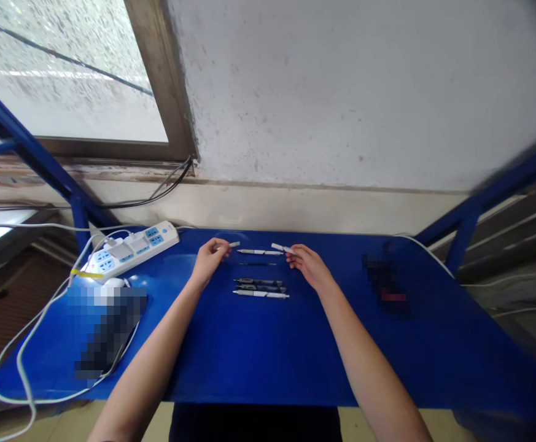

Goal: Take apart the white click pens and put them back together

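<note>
Several pens lie crosswise on the blue table. A white pen (261, 252) is at the back, a thin dark refill (258, 264) just in front of it. Closer to me are two dark pens (258, 282) and a white pen (261, 294), side by side. My left hand (213, 253) pinches a short white piece (234, 244) left of the back pen. My right hand (305, 260) holds a white pen part (282, 247) between thumb and fingers, its free end pointing left.
A white power strip (132, 250) with plugs and cables sits at the back left. Blurred dark objects lie at the left (111, 331) and the right (387, 285). Blue frame bars rise at both sides, with a wall behind the table.
</note>
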